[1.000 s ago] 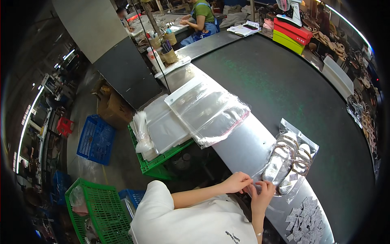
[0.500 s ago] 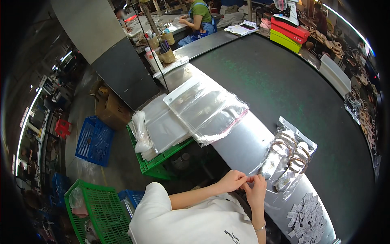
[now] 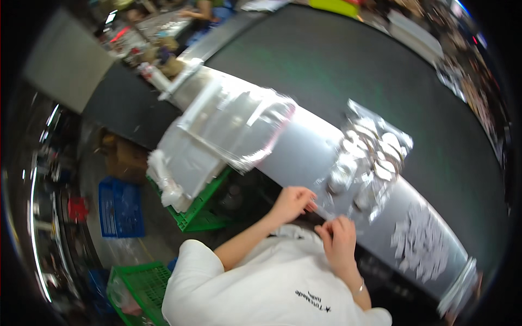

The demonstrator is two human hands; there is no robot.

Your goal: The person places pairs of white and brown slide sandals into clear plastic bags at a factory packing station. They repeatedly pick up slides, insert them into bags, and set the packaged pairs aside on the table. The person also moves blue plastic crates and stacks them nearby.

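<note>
My left hand (image 3: 294,203) is held over the near edge of the metal table, its fingers loosely bent and apart. Beside it on the right, my right hand (image 3: 339,242) has its thumb spread away from curled fingers. Motion smears both hands, and I can make out nothing in them. Just beyond lies a clear plastic bag (image 3: 356,110) with a pair of sandals (image 3: 341,173) inside, its near end close to my fingertips. A heap of small pale labels (image 3: 421,244) is spread to the right of my right hand.
Clear flat bags (image 3: 228,122) lie stacked on the metal table (image 3: 304,146) at the left. A green crate (image 3: 204,204) with more plastic bags stands below them. The dark belt (image 3: 348,60) runs behind. A blue crate (image 3: 120,209) sits on the floor.
My hands, pinched together before, have come apart, the left one up and leftward. The whole view has swung, so the table and bags appear shifted, and a pale bundle shows at the lower right.
</note>
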